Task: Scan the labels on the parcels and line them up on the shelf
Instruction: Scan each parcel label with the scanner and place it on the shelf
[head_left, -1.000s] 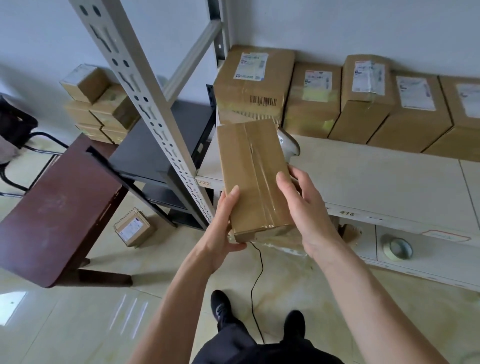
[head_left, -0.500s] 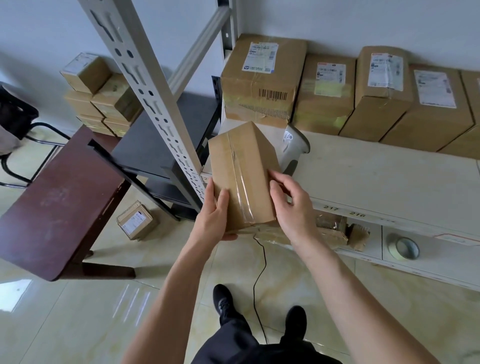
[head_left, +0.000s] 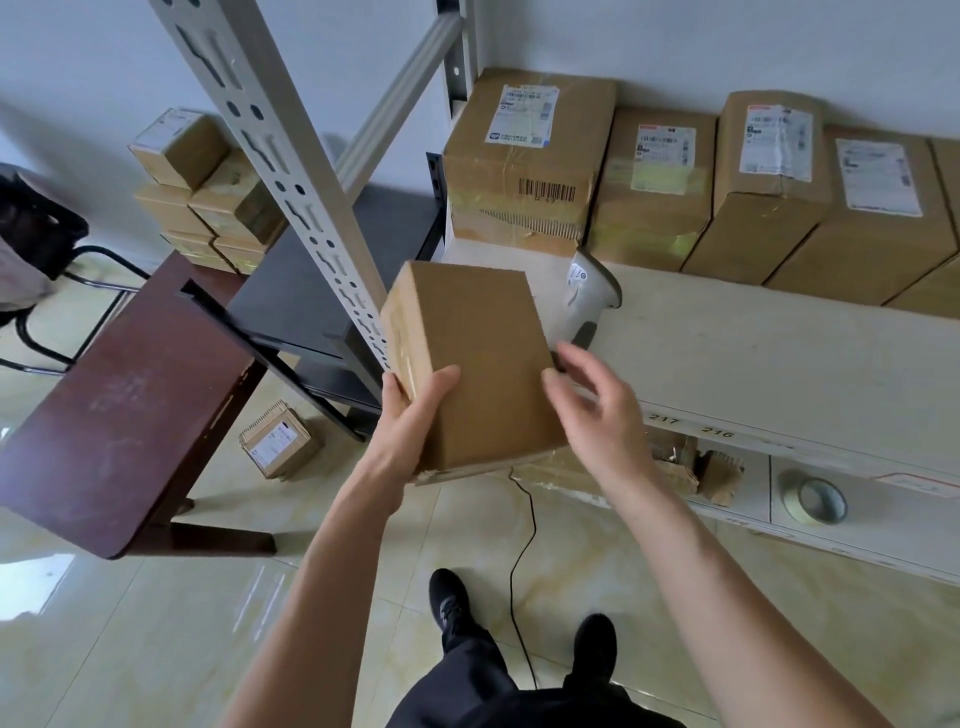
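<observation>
One hand (head_left: 415, 415) was left gripping the parcel (head_left: 467, 358), left fingers (head_left: 441, 379) curled over its near corner, while the right fingers (head_left: 566, 384) had been let go and hung loose just beside it. Half a second before, both were clamped on. The box had been rolled onto a plain face, no label seen yet. Scanner (head_left: 587, 296) probably gets grabbed next, off the shelf (head_left: 753, 364).

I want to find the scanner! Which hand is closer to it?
Right. The right hand hovers just below the scanner on the shelf; the left hand grips the held box, farther left.
</observation>
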